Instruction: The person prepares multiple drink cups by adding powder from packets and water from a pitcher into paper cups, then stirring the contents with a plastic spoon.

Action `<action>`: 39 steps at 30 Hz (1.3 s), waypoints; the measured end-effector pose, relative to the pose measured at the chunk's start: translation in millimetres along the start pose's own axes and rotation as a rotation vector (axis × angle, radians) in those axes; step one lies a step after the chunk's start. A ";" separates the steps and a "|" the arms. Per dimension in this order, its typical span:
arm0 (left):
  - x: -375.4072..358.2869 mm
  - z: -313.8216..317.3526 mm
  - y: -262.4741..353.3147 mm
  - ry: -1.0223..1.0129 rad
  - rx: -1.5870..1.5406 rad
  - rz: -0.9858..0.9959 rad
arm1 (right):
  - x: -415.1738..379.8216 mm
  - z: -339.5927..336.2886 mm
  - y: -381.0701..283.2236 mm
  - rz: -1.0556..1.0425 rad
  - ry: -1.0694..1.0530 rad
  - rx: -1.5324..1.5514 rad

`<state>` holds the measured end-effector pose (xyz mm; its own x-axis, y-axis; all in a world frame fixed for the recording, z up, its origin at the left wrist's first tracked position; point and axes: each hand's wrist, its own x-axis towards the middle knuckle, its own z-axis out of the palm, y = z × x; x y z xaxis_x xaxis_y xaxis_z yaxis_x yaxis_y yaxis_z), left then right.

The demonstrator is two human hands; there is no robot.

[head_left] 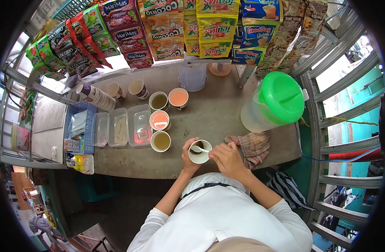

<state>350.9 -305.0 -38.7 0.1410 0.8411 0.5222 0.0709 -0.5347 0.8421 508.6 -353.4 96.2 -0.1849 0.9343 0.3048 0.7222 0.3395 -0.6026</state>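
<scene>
My left hand [187, 156] is wrapped round the side of a paper cup [199, 159] near the front edge of the counter. Dark brown liquid shows inside this cup. Between the fingers of my right hand [227, 158] is the handle of a white plastic spoon [196, 148], whose bowl dips into the cup. To the left stand several filled paper cups: an olive-coloured drink [161, 141] in the nearest one, an orange drink [159, 119] behind it, then another olive drink [159, 101] beside another orange drink [178, 98]. A checked cloth [252, 148] lies just right of my right hand.
A large jug with a green lid [282, 96] stands at the right. Clear plastic containers [118, 128], a blue basket [91, 122] and stacked cups [98, 96] occupy the left. Drink sachets [217, 29] hang above the back. Metal slats [348, 151] flank the right side.
</scene>
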 end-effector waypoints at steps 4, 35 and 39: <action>-0.2 -0.3 -0.3 -0.001 -0.005 -0.009 | -0.2 -0.2 0.8 0.007 0.004 0.016; -0.3 0.9 -0.7 -0.018 0.010 0.016 | -1.9 -7.7 1.9 -0.020 -0.013 0.007; 0.6 1.2 0.2 -0.010 0.006 0.015 | -2.8 -3.3 5.4 -0.048 -0.005 -0.082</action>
<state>352.1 -304.6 -38.3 0.1524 0.8322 0.5331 0.0742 -0.5475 0.8335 515.2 -354.5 94.5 -0.2237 0.9178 0.3280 0.7646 0.3739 -0.5249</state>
